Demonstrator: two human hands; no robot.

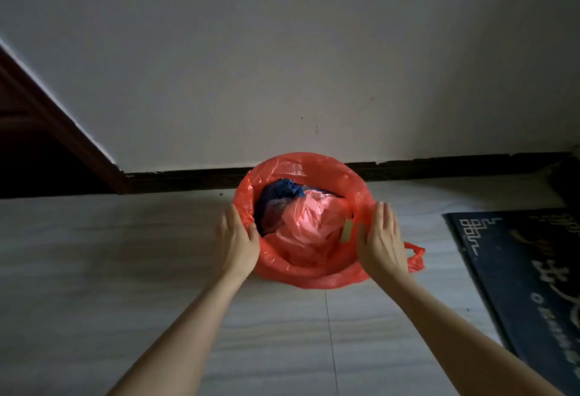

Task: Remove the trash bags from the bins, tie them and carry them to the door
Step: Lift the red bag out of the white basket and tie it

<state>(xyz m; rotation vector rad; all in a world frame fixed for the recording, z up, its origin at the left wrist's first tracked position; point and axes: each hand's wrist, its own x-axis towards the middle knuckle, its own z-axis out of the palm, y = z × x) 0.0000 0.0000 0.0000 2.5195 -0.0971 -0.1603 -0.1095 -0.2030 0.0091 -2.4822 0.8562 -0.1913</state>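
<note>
1. The red trash bag (309, 276) lines a round bin on the floor (125, 254), near the wall (282, 50).
2. My left hand (237, 240) touches its left rim, thumb over the edge, fingers straight.
3. My right hand (381, 238) lies flat on its right rim, fingers released.

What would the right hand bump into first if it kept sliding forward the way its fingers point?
Probably the wall's dark baseboard: the right hand points along the red bag rim's outside, though depth is unclear.
</note>
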